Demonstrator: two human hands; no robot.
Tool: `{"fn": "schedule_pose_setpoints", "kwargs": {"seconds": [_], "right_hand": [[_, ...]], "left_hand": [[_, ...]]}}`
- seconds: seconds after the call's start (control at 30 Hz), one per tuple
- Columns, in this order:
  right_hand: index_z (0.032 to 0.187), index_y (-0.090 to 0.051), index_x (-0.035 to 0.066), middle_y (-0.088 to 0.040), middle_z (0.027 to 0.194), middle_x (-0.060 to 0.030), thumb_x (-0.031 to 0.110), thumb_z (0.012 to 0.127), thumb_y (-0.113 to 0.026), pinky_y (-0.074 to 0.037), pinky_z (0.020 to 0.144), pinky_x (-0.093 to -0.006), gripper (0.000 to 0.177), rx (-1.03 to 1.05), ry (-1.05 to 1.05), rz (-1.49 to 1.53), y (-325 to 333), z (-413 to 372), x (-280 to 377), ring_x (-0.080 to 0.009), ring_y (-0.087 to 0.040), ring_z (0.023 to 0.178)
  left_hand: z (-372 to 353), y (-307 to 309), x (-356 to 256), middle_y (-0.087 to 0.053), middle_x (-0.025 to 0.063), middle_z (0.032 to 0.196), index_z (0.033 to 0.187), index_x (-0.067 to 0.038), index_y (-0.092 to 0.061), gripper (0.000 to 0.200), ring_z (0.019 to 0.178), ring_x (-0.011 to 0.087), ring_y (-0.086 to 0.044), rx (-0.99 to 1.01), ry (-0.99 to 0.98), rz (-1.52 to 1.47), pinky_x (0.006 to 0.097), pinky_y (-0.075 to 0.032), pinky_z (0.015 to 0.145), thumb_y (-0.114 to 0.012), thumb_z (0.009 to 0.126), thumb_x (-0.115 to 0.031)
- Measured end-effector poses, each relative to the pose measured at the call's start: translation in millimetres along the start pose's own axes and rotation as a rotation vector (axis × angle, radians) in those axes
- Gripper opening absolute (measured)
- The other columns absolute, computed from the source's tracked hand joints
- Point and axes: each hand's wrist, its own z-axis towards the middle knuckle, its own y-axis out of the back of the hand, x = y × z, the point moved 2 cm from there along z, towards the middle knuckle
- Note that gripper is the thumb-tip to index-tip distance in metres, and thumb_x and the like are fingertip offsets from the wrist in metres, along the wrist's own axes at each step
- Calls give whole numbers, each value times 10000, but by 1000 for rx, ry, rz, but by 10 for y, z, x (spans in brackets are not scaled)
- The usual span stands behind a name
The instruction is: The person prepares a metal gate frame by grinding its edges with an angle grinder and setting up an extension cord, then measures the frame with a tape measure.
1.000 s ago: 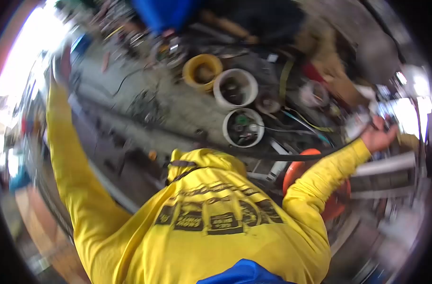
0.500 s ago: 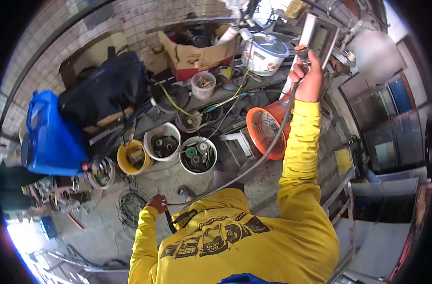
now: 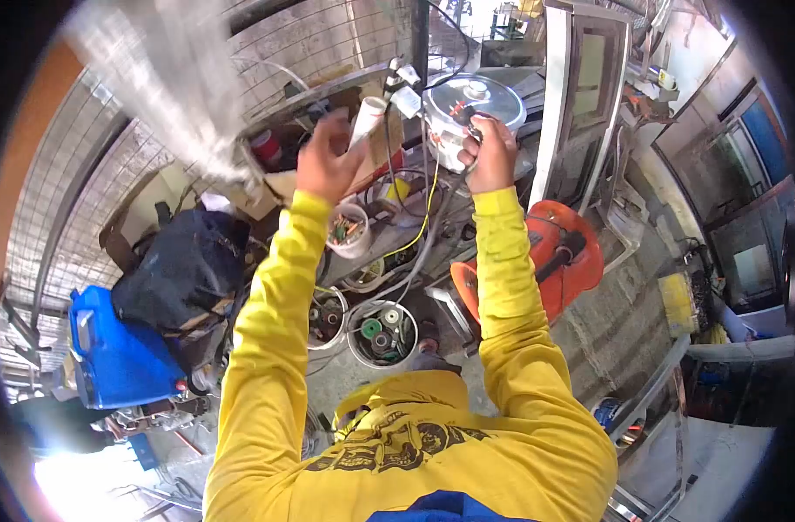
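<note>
My left hand (image 3: 328, 165) is raised with its fingers apart, beside a white tube (image 3: 368, 118) at the cardboard box; it holds nothing that I can see. In front of the white rice cooker (image 3: 445, 139) with a glass lid, my right hand (image 3: 491, 158) is closed on a black plug (image 3: 474, 129). Its dark cable (image 3: 428, 239) hangs down toward the buckets. White adapters (image 3: 404, 94) sit on a post between my hands, above the tube.
An orange fan (image 3: 580, 261) lies right of my right forearm. Below are a tub of small parts (image 3: 348, 233) and a white bucket (image 3: 382, 334). At the left are a black bag (image 3: 184, 270) and a blue jerrycan (image 3: 127, 348). A white frame (image 3: 550, 104) stands behind.
My left hand has risen from low by the coiled cable to the box, its fingers now apart. My right hand has moved left, in front of the rice cooker. The view has shifted.
</note>
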Motion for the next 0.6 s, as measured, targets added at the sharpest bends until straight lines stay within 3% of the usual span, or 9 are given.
{"fn": "schedule_pose_setpoints", "kwargs": {"seconds": [0.03,0.1,0.2,0.3,0.33,0.5,0.6], "right_hand": [[953,-561,55,-515,713,-2,138,799,-589,-328,393,-216,177,-62,-16,-2,16,178,-5,-53,-387,468],[922,-594,29,-516,718,-3,155,786,-618,-359,400,-226,187,-5,-52,18,138,589,-54,-60,-386,475],[914,-615,33,-535,724,-14,162,784,-633,-353,401,-224,184,0,-188,-27,262,1093,-202,-61,-383,482],[965,-588,26,-554,695,-42,168,802,-631,-383,421,-241,220,58,-284,-115,285,1336,-328,-100,-446,492],[968,-582,27,-560,700,-47,164,805,-632,-389,425,-243,219,93,-313,-104,310,1409,-395,-102,-453,492],[964,-564,32,-583,721,-59,139,813,-635,-403,433,-247,198,171,-504,-75,227,1559,-716,-97,-460,478],[1006,-532,35,-585,728,-60,176,852,-628,-406,440,-249,230,208,-441,-79,128,1558,-807,-89,-468,496]], "left_hand": [[377,-158,-120,-670,147,950,1218,-66,-505,536,888,266,-667,9,-78,59,357,-513,771,-708,765,-267],[1009,-515,134,-640,183,1051,1276,-57,-462,620,981,287,-638,108,-10,176,347,-495,835,-716,742,-246],[1587,-926,699,-599,185,1140,1314,-45,-428,655,1061,274,-594,179,107,22,337,-462,909,-704,741,-203],[1751,-1061,864,-576,153,1176,1312,-23,-431,631,1092,242,-561,484,253,-270,322,-435,951,-687,754,-169],[1776,-1120,962,-584,116,1159,1297,-8,-443,591,1061,210,-567,512,223,-354,316,-444,939,-678,773,-146],[1746,-1090,735,-605,108,1134,1288,25,-447,613,1022,184,-591,528,329,-425,290,-471,916,-737,784,-171],[1793,-1063,807,-600,95,1156,1320,17,-416,644,1064,182,-576,595,273,-364,295,-480,918,-750,788,-126]]}}
